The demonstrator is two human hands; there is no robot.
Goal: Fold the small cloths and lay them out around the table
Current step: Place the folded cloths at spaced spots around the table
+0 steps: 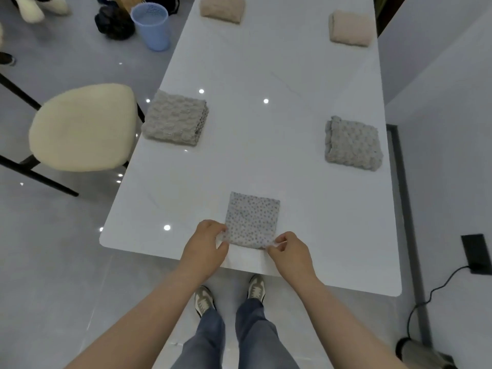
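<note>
A small grey dotted cloth (251,219) lies folded into a square near the front edge of the white table (266,155). My left hand (205,246) pinches its near left corner, and my right hand (291,253) pinches its near right corner. Two folded grey bubble-textured cloths lie at mid-table, one at the left edge (175,118) and one at the right edge (352,143). Two folded beige cloths sit at the far end, one on the left (222,8) and one on the right (350,27).
A cream-seated chair (82,126) stands at the table's left side. A blue plastic basket (151,25) and a dark bag (113,22) are on the floor at the far left. A black cable (436,288) runs along the floor at the right, by a wall.
</note>
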